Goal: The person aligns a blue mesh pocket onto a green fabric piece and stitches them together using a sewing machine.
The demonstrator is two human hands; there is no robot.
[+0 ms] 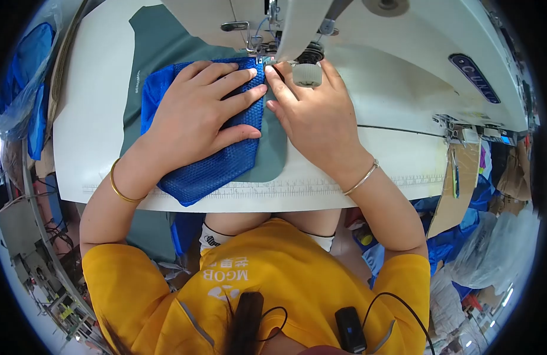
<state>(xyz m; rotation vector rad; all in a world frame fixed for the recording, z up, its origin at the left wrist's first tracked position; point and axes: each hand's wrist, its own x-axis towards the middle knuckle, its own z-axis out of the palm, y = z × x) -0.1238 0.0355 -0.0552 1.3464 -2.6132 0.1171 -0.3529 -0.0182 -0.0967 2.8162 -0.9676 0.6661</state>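
A blue mesh fabric piece [211, 171] lies on a grey-green cloth [158, 44] on the white sewing table. My left hand [196, 112] rests flat on the blue piece, fingers spread and pointing toward the needle area. Its upper edge reaches the presser foot [260, 59] of the sewing machine. Just right of the foot, my right hand [321, 112] lies with its fingers apart, the index fingertip near the blue piece's edge and the thumb over the grey-green cloth. A white knob [307, 75] hides part of the right fingers.
The machine body [427, 35] spans the top and right. A printed ruler [309, 184] runs along the table's front edge. Cardboard [454, 189] hangs at the right, near plastic bags [492, 248] and blue fabric. More blue fabric [39, 77] in plastic is at the left.
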